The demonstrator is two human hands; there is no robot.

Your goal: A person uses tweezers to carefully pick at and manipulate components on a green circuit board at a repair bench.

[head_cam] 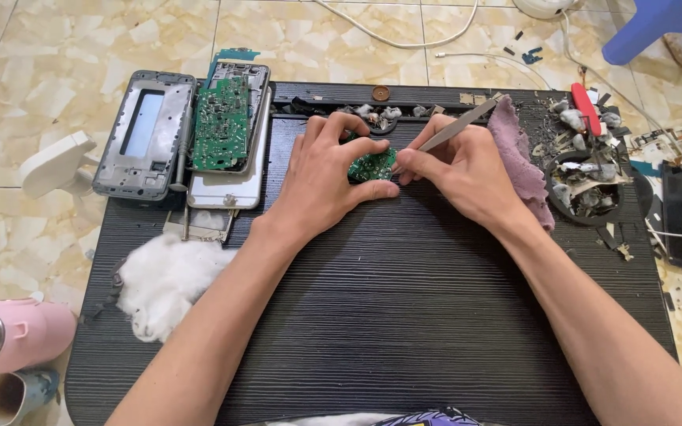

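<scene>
Filling most of the frame, a black ribbed mat (404,315) carries — at upper left — a grey phone frame (145,134) and a green circuit board (221,122) lying on a second phone body, with white cotton wadding (163,284) at lower left. Above centre, the left hand (325,177) pinches a small green board (372,166) between thumb and curled fingers. Just to its right, the right hand (459,170) is closed around metal tweezers (455,128) — tips meeting the small board's edge.
</scene>
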